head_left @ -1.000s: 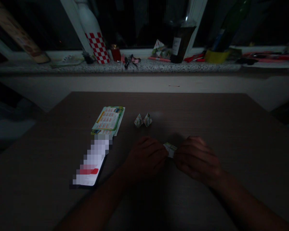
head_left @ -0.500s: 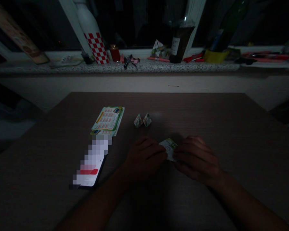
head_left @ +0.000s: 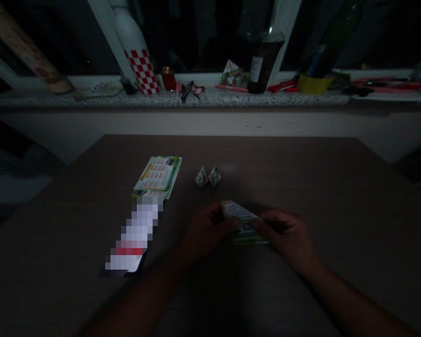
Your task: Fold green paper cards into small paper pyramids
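Observation:
The scene is very dark. My left hand (head_left: 205, 229) and my right hand (head_left: 289, 236) meet over a small printed paper (head_left: 242, 221) on the brown table (head_left: 301, 178). Both hands pinch the paper, which lies partly unfolded between them with its green-edged lower flap on the table. Just beyond it stand two small folded paper shapes (head_left: 208, 176), side by side and untouched.
A stack of printed cards (head_left: 157, 175) lies left of centre, and a lit phone (head_left: 133, 236) lies nearer me below it. The windowsill behind holds a red-and-white checkered bottle (head_left: 140, 61), a dark wine bottle (head_left: 261, 61), a small red jar (head_left: 168, 77) and assorted clutter.
The paper between my hands has opened out from a small folded piece into a larger sheet. My hands have moved slightly apart and lower.

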{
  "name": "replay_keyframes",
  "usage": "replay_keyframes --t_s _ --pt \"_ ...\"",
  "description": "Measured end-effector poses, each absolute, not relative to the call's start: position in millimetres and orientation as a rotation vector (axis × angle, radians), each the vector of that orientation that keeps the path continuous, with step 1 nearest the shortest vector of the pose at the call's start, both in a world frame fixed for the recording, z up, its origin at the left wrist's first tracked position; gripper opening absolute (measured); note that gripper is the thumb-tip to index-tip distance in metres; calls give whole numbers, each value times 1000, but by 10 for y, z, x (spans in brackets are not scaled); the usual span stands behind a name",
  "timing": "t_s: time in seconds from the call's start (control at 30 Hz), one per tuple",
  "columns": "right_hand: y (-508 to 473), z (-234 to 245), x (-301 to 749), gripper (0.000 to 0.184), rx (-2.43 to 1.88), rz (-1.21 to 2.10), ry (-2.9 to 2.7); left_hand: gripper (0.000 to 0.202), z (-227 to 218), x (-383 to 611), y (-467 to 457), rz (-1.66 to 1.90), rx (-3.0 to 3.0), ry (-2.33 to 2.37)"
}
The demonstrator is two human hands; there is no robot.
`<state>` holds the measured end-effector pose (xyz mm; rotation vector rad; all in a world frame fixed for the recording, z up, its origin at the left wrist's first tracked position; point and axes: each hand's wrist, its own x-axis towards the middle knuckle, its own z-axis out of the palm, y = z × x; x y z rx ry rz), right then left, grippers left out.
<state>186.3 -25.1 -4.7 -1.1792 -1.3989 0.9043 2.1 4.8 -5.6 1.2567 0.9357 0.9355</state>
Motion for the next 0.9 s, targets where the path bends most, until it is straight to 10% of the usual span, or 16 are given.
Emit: replay_keyframes --t_s 0.57,0.9 --pt "-235 -134 1854 12 -1266 671 -1602 9 31 96 -50 1045 1990 1385" --pt "-222 -37 1917 16 -925 87 -1996 33 91 27 -54 1422 2470 1255"
